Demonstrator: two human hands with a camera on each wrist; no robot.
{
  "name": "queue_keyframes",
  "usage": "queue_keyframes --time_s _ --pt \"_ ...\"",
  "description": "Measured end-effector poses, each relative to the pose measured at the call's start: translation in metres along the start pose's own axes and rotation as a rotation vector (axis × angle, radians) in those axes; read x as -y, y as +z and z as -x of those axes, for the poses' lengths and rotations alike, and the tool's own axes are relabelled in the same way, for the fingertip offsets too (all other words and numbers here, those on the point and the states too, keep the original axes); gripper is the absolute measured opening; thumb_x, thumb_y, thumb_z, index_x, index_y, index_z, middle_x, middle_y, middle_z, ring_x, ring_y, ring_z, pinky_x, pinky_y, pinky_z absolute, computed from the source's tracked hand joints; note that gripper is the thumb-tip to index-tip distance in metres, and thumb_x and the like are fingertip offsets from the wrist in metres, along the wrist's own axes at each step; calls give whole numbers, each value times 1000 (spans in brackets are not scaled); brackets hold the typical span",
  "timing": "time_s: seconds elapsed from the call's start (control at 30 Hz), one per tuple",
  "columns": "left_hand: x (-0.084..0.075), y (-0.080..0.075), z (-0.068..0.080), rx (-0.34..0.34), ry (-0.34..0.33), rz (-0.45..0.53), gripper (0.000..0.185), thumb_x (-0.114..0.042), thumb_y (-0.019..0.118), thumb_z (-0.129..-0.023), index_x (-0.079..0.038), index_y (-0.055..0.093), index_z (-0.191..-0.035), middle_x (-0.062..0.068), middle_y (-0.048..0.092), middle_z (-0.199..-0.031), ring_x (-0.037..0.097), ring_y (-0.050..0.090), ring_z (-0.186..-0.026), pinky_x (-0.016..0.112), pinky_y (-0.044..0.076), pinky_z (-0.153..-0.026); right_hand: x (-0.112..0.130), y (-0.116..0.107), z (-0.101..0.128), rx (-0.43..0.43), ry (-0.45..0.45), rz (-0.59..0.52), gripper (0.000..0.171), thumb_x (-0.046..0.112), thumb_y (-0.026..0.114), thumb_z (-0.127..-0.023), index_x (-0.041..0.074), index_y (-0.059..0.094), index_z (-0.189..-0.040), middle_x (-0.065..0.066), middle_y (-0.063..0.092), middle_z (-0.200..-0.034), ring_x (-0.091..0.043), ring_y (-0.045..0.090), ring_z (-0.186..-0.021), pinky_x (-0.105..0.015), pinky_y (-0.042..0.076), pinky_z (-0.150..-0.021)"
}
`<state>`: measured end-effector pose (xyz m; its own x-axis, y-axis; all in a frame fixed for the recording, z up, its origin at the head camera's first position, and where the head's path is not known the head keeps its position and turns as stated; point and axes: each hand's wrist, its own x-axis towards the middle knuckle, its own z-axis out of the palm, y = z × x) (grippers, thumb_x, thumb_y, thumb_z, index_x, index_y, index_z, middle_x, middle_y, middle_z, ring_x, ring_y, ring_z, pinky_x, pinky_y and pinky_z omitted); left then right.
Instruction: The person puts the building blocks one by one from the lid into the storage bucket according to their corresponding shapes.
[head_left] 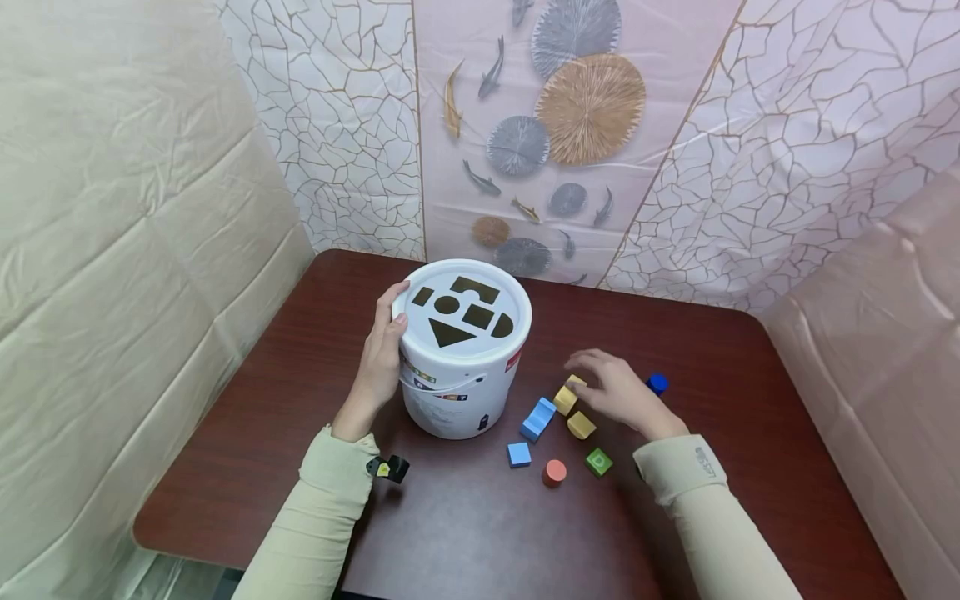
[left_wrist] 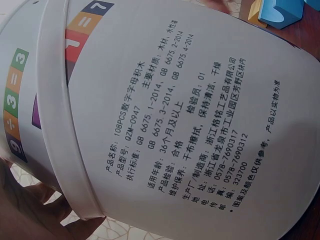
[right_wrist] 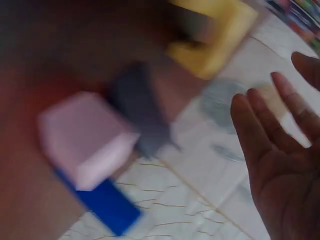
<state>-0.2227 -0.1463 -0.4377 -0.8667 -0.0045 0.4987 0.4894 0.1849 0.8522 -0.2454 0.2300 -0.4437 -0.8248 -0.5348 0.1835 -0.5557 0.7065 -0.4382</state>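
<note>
A person's left hand (head_left: 381,354) grasps the rim of a white bucket (head_left: 444,407), left of centre on a dark red table (head_left: 480,533). To its right, the right hand (head_left: 617,390), loose and holding nothing I can see, hovers by a yellow arch block (head_left: 565,399). Around lie 2 light blue blocks (head_left: 537,421), a red cylinder (head_left: 554,473) and a green block (head_left: 599,462), both nearer.

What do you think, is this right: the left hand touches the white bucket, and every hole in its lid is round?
Not every hole in the lid is round: the head view shows a triangular hole too. The left hand does touch the white bucket.
</note>
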Motion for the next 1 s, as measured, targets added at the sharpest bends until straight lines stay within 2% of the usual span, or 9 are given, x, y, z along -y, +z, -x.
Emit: queue_keyframes --time_s 0.13,0.27,0.37,0.53,0.67,0.83,1.0 --pt "1 0 0 -2 7 1 52 -34 34 -103 -23 34 -154 5 39 -154 20 41 -135 48 28 -109 -12 14 19 69 -1 46 31 12 74 -89 3 69 -118 -15 63 -125 -33 59 -114 -52 49 -93" --pt "1 0 1 -2 10 0 52 -33 35 -103 -22 34 -154 5 39 -154 20 40 -135 48 28 -110 -11 19 35 67 45 72 28 15 77 -88 6 70 -113 -9 64 -115 -27 61 -104 -47 52 -87" --pt "1 0 1 -2 8 -4 52 -34 35 -103 -23 34 -154 5 39 -154 20 40 -136 48 28 -110 -5 23 45 58 112 83 27 21 79 -86 9 69 -108 -5 63 -104 -21 61 -93 -43 53 -81" --pt "2 -1 0 0 4 -7 53 -34 34 -103 -23 33 -155 6 38 -155 22 40 -135 50 28 -110 2 35 52 100 161 111 34 25 83 -82 9 65 -106 -2 60 -91 -17 55 -79 -35 49 -70" --pt "2 -1 -1 7 0 -8 53 -34 34 -103 -23 32 -155 6 38 -155 23 40 -135 51 28 -110 4 40 49 101 139 121 33 18 83 -82 5 65 -107 -4 62 -92 -17 57 -78 -33 50 -69" --pt "2 0 -1 4 -6 -16 53 -37 34 -103 -25 33 -154 6 39 -154 22 41 -133 50 29 -108 9 27 39 19 89 121 26 15 81 -84 3 68 -103 -6 68 -92 -18 63 -78 -35 54 -70" --pt "1 -1 0 1 3 -9 53 -35 34 -103 -23 33 -154 7 38 -154 22 41 -134 50 29 -108 32 -14 21 -157 41 62 19 18 78 -86 9 70 -101 1 69 -88 -14 64 -75 -34 55 -67"
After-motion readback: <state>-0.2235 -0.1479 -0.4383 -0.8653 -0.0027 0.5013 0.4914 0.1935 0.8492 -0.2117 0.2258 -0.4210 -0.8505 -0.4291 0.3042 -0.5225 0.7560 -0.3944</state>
